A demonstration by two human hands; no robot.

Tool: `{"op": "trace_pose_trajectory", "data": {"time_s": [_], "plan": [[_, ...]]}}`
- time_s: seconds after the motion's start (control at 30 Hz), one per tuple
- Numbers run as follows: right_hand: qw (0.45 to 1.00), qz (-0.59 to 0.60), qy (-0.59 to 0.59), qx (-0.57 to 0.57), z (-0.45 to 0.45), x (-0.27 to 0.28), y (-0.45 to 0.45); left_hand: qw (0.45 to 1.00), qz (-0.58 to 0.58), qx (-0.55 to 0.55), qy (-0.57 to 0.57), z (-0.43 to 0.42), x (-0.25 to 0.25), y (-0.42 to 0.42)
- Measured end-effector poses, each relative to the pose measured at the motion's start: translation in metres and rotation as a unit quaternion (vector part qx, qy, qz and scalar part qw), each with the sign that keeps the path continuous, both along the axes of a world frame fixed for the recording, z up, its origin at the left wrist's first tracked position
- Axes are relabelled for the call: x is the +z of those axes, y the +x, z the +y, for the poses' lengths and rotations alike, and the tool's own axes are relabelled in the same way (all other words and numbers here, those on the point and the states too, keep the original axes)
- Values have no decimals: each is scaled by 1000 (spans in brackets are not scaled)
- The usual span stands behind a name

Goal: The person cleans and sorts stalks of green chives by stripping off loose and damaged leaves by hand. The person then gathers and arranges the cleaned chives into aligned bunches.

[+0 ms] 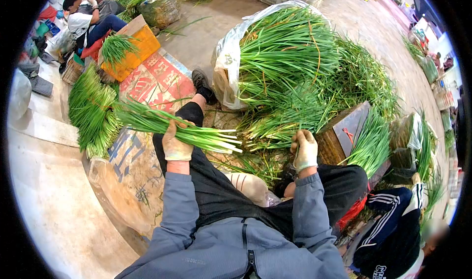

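Observation:
A bunch of chives (211, 135) with long green leaves and white stem ends lies across my left hand (177, 140). This gloved hand is closed around the bunch, with the white ends pointing right. My right hand (305, 148), also gloved, is raised apart from the bunch with its fingers pinched together. A thin green stalk (299, 124) appears to rise from these fingers. Just beyond the right hand is a loose heap of chives (280, 126) on the floor.
A large bundle of chives (290, 53) in clear plastic stands ahead. Tied chives (93, 112) are stacked at left near an orange box (132, 55). A wooden block (339, 134) is beside my right knee. One person (88, 23) sits far left; another person (388, 230) is close right.

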State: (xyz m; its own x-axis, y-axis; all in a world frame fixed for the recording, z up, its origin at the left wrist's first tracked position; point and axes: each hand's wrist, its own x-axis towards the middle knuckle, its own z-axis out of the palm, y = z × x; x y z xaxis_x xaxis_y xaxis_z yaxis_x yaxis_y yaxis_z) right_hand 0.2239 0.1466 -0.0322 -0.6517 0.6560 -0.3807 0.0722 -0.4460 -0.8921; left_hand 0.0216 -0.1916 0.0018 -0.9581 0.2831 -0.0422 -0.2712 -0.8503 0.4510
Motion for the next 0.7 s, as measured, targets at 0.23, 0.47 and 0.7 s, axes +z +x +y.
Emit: {"op": "trace_pose_trajectory", "data": {"time_s": [0.23, 0.47, 0.7], "plan": [[930, -58, 327, 161, -68, 47, -11, 992, 52, -51, 106, -4, 31, 7], [812, 133, 517, 235, -128, 119, -38, 990, 36, -93, 100, 14, 42, 17], [738, 108, 606, 277, -162, 114, -65, 995, 14, -98, 20, 37, 37, 33]]}}
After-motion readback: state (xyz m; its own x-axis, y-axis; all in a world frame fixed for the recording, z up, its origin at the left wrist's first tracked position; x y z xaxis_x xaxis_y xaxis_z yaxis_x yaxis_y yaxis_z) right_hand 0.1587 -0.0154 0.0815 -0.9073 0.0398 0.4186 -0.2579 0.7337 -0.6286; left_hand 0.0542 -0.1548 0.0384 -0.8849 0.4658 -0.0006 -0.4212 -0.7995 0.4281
